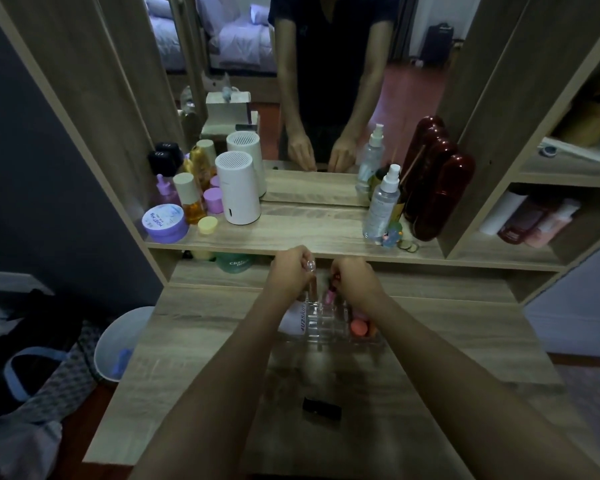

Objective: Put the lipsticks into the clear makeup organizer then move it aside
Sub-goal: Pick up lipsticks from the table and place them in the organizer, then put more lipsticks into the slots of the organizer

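A black lipstick (321, 408) is seen lying on its side near the front edge of the desk (465, 348), well apart from both hands and not yet put away. Further in, at mid-desk, the clear organizer (329, 325) is placed between the two forearms. A white tube (296, 320) is lodged at its left end and a coral sponge (358, 327) at its right end.

Above the organizer's back slots, the left hand (289, 271) is closed around a clear-capped lipstick (310, 280), held upright, its lower end seemingly at a slot. Just beside it, the right hand (355, 280) is pinched on a pink lipstick (330, 294), tilted, its lower end down among the slots. Whether either is fully seated cannot be told.

Progress is judged at about the middle: two lipsticks are being slotted, one is left loose on the desk, and the organizer has not been moved aside.

At the back, a raised shelf (309, 237) is loaded with a white canister (238, 192), a purple jar (165, 223) and a spray bottle (383, 202), below a mirror (326, 81).
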Available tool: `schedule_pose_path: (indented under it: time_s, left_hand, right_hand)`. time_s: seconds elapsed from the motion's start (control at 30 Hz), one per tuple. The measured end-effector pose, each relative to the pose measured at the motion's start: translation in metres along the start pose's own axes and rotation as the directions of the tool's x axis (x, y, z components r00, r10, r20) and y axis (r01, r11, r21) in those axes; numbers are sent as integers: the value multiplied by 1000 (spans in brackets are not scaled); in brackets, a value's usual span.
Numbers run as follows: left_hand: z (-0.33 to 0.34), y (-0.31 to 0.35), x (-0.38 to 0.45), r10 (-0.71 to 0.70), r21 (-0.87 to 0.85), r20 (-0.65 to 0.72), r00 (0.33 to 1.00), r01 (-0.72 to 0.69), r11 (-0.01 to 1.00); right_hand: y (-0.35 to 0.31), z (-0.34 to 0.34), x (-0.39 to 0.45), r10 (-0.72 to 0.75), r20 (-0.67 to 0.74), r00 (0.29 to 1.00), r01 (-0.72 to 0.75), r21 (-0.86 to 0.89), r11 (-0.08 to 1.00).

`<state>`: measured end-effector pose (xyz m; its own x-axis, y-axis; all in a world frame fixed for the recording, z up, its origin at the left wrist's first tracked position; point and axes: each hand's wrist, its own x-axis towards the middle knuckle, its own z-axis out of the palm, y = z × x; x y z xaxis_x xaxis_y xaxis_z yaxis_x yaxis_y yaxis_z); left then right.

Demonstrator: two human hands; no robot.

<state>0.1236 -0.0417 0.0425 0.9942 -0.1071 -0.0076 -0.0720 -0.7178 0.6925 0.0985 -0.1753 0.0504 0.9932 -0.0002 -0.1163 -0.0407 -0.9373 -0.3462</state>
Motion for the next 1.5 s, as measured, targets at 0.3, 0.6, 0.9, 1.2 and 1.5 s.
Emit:
schedule_pose_path:
  time_s: [0.3, 0.6, 0.9, 1.2, 1.5]
  left_hand:
    - [17, -14, -6, 36, 57, 82, 996, -41, 998]
    - [24, -17, -9, 56, 6, 74, 996, -56, 998]
    - [25, -24, -8, 58, -16, 53, 997, -57, 998]
    - [26, -23, -13, 9, 14, 19, 1000, -10, 1000]
    - [21, -22, -17, -14, 99, -14, 1000, 15, 995]
  right_hand:
    - [3, 12, 1, -11, 81, 997, 14, -25, 1000]
    - [3, 17, 5, -6, 127, 992, 9, -21, 1000]
    - [45, -29, -2, -70, 85, 994, 73, -39, 997]
    - [151, -31, -70, 314, 183, 932, -315, -26, 949]
    - [158, 39, -101, 440, 137, 888, -440, -31, 898]
